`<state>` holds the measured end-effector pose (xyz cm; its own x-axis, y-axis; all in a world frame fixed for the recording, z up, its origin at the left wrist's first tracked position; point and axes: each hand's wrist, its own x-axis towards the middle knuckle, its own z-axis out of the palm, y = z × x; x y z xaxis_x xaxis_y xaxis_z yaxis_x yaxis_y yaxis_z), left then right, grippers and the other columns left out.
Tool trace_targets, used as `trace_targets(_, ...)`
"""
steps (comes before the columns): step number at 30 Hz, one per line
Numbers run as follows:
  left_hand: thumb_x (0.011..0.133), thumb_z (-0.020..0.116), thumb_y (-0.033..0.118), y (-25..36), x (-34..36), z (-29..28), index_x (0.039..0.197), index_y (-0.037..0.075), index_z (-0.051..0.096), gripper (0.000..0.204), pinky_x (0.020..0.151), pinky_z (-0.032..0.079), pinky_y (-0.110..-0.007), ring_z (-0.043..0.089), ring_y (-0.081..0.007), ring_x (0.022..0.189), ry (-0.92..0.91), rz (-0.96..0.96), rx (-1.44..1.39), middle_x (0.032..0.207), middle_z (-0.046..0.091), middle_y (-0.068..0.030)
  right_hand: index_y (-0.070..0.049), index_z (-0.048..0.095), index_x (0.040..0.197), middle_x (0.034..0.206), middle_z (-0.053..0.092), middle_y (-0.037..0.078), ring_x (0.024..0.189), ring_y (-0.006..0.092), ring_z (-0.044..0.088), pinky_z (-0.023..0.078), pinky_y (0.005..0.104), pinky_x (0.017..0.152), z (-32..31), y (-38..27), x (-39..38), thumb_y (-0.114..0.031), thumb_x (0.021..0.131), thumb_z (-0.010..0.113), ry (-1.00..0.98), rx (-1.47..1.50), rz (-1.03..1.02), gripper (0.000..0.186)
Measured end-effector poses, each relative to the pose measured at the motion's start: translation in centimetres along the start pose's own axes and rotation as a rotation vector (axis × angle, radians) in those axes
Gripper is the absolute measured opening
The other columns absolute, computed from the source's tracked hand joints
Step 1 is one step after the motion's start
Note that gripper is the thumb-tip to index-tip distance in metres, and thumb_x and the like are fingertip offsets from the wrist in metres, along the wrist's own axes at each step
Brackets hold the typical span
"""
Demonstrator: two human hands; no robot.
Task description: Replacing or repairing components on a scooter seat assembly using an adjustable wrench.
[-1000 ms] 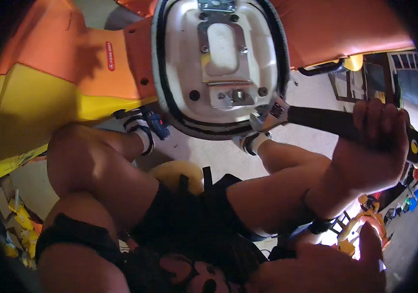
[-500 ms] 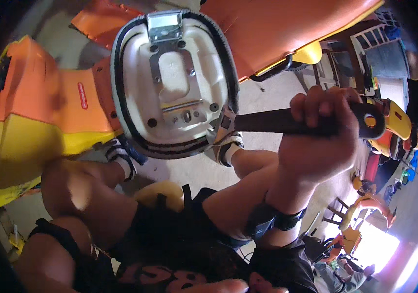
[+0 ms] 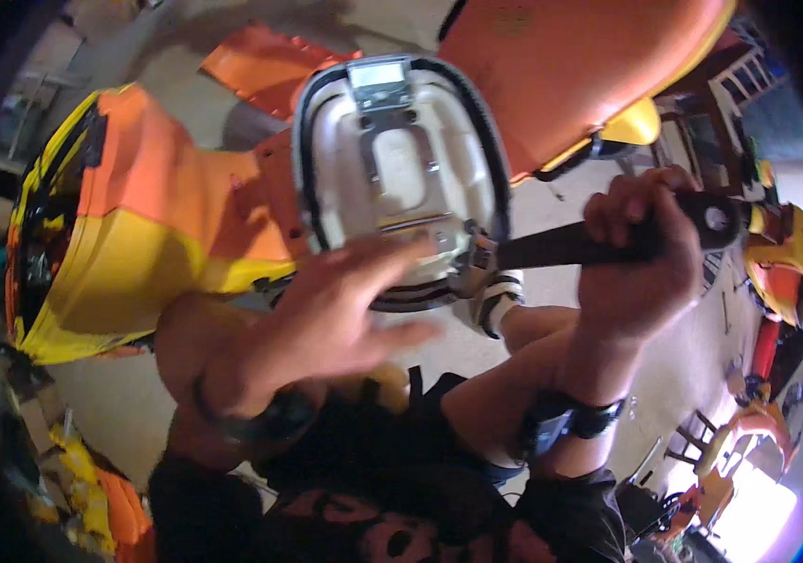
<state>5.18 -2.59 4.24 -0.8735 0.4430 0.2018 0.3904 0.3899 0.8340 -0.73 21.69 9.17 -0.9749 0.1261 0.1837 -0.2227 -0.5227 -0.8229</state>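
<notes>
An upturned seat (image 3: 467, 178) with a pale hollow underside and dark rim stands in front of me, a metal hinge (image 3: 380, 86) at its far end. My right hand (image 3: 641, 267) is closed round the dark handle of an adjustable wrench (image 3: 547, 247). The wrench's jaws reach the seat's near right edge; whether they grip any part there I cannot make out. My left hand (image 3: 322, 314), slightly blurred, hovers over the near left part of the seat with its fingers stretched out and nothing in them. It covers part of the seat's near edge.
An orange and yellow body shell (image 3: 148, 225) stands to the left, close to my left knee. Beyond the seat lie an orange panel (image 3: 270, 70) and a large orange body part (image 3: 589, 75) with yellow edging. More orange and yellow parts (image 3: 786, 258) are at the right.
My left hand has come up from my lap to the seat. The view has shifted, so the seat appears farther right and lower. My right hand keeps hold of the adjustable wrench.
</notes>
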Motion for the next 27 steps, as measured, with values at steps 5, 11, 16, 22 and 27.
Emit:
trace_targets(5, 0.068, 0.082, 0.056, -0.3, 0.8, 1.6, 0.117, -0.005, 0.062, 0.081, 0.091, 0.052, -0.041, 0.066, -0.0355, 0.103, 0.126, 0.143, 0.232, 0.109, 0.067, -0.0205, -0.004, 0.052, 0.108, 0.075, 0.050, 0.006, 0.057, 0.0137, 0.041, 0.036, 0.0289, 0.054, 0.4, 1.4, -0.1, -0.017, 0.095, 0.053, -0.172, 0.176, 0.192, 0.019)
trace_targets(11, 0.069, 0.077, 0.065, -1.2, -0.3, 3.6, 0.115, -0.006, 0.063, 0.085, 0.084, 0.054, -0.042, 0.067, -0.0361, 0.093, -0.038, 0.083, 0.207, 0.099, 0.068, -0.0192, -0.002, 0.050, 0.116, 0.079, 0.049, 0.007, 0.056, 0.0146, 0.040, 0.034, 0.0304, 0.053, 1.7, 3.3, -1.7, -0.021, 0.099, 0.053, -0.493, 0.258, 0.334, 0.026)
trace_targets(16, 0.077, 0.077, 0.049, -1.2, 0.4, 4.7, 0.116, -0.002, 0.060, 0.067, 0.078, 0.053, -0.044, 0.068, -0.0372, 0.087, -0.189, -0.150, -0.044, 0.093, 0.068, -0.0206, -0.002, 0.050, 0.119, 0.081, 0.049, 0.008, 0.057, 0.0153, 0.039, 0.036, 0.0321, 0.054, 2.1, 4.3, -1.3, -0.021, 0.100, 0.050, -0.518, 0.285, 0.381, 0.027)
trace_targets(22, 0.086, 0.068, 0.013, -0.7, 0.2, 4.8, 0.122, 0.001, 0.058, 0.040, 0.071, 0.053, -0.039, 0.070, -0.0297, 0.078, 0.013, -0.441, -0.257, 0.085, 0.069, -0.0177, -0.003, 0.043, 0.137, 0.117, 0.059, 0.014, 0.087, 0.0212, 0.060, 0.048, 0.0357, 0.075, 6.3, 3.6, -2.9, -0.019, 0.096, 0.053, -0.017, -0.414, 0.167, 0.045)
trace_targets(27, 0.092, 0.066, 0.017, -3.9, -3.8, 5.6, 0.121, 0.001, 0.052, 0.036, 0.067, 0.049, -0.038, 0.064, -0.0287, 0.070, 0.144, -0.214, 0.106, 0.078, 0.063, -0.0157, -0.001, 0.042, 0.137, 0.118, 0.059, 0.015, 0.091, 0.0220, 0.061, 0.050, 0.0361, 0.077, 6.0, 4.4, -3.9, -0.019, 0.094, 0.055, 0.090, -0.387, 0.061, 0.048)
